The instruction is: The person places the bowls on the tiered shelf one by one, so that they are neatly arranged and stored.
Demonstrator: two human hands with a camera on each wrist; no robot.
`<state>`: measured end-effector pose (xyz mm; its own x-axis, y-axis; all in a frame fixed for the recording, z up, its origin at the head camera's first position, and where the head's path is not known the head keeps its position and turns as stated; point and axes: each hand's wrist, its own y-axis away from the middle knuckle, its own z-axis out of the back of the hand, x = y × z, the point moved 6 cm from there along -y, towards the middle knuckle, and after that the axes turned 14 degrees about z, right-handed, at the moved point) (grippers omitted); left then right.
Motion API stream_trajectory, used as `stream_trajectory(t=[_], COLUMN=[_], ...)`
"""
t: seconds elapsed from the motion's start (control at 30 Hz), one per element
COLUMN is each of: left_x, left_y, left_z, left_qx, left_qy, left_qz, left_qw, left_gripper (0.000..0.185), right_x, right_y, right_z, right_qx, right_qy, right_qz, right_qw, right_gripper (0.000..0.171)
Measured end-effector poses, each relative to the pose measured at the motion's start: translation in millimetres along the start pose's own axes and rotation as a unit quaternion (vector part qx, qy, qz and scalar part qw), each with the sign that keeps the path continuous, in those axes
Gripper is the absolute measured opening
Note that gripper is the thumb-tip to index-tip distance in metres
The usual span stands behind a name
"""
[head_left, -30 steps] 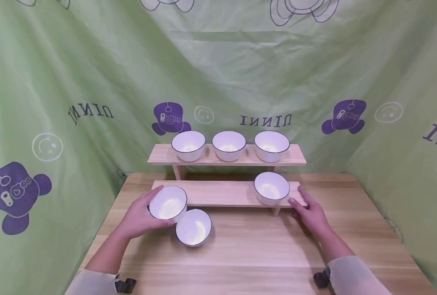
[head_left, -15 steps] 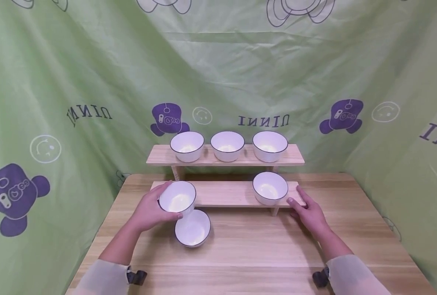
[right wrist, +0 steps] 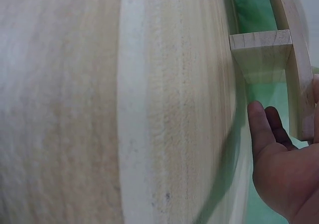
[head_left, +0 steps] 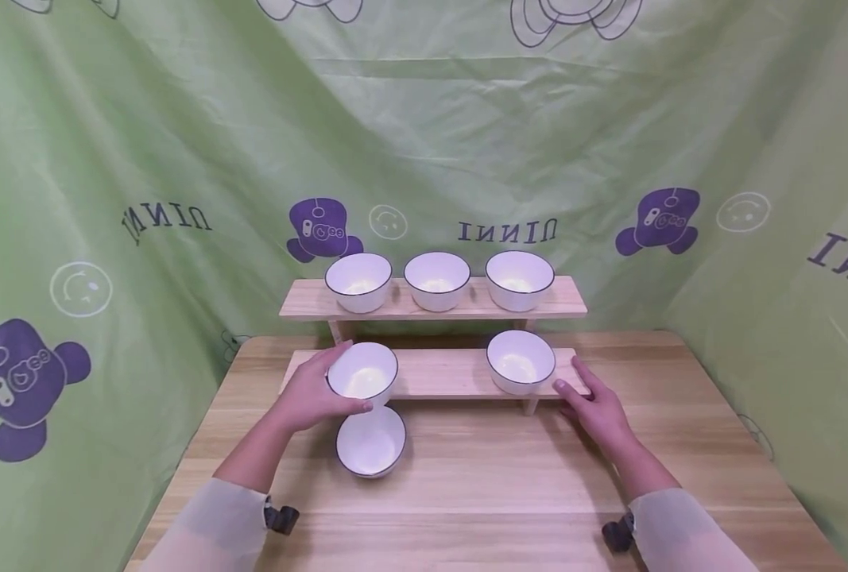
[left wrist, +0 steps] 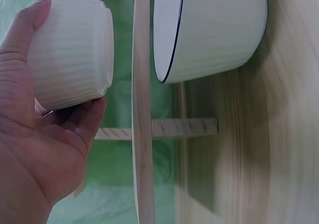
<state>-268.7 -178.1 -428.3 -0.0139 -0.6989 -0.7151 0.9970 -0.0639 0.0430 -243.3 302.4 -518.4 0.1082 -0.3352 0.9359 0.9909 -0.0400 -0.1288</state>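
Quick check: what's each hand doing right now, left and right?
Left hand: grips a white bowl over the lower shelf's left end.
Right hand: open, fingers resting against that shelf's right end, holding nothing.

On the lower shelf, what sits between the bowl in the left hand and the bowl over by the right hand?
Nothing: in the head view, the lower shelf is bare wood between the held bowl and the right-side bowl.
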Motion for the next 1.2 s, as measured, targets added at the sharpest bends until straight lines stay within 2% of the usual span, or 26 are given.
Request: stream_trajectory(t=[0.47,0.8,1.2], left_x=[-20.4,-31.8,-48.5], left_y=[-19.1,-28.8,-35.3], left_z=[-24.8,-41.5,-61.3], left_qx=[0.002,0.004,0.001], left_qy=[-0.013,-0.024,-0.01], left_qz=[0.0,0.034,0.045], left_qw=[0.9999,0.9991,0.999], left_gripper=[0.12,0.122,0.122], right_x=[-4,-6,-6], right_y=[-2,-3,-3], right_z=[1,2,1], right_qx=[0.0,0.001,0.004], right_qy=[0.036,0.025,0.024], right_qz=[-0.003,-0.012,-0.017], right_qw=[0.999,1.0,1.0], right_gripper=[0.086,0.084,0.084])
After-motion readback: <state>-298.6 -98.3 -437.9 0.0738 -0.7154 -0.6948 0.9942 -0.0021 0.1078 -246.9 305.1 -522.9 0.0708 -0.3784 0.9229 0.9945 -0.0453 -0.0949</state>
